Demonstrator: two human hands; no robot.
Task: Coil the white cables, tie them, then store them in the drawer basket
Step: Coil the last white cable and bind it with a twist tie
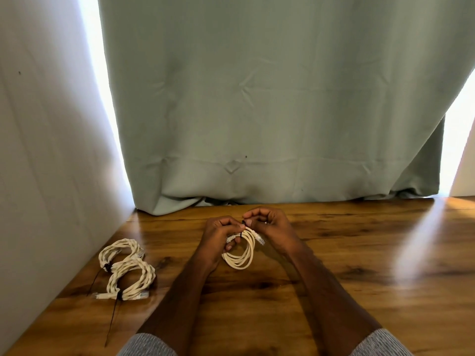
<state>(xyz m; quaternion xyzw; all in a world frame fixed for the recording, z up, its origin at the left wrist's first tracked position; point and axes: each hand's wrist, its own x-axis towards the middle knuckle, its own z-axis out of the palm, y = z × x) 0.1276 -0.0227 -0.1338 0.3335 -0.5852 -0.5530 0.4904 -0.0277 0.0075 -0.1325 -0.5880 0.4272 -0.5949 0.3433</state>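
While both hands work above the wooden tabletop [334,253], the left hand [218,240] has its fingers [232,246] curled through and around the upper part of a coiled white cable [240,255], gripping the bundled strands. Just right of that coil's top, the right hand [270,227] keeps its fingers [253,214] bent tightly inward, pinching the end of a thin black tie [243,227] that wraps the coil. This cable hangs in several round, loose loops below the hands, with a clear plug [261,238] sticking out to its right. Well to the left of the held coil lie two more white coils [128,271], each twisted like rope, overlapping one another, and each bound with a black tie whose long tail [111,319] trails over the tabletop. Counted: three coils, three ties, two hands.
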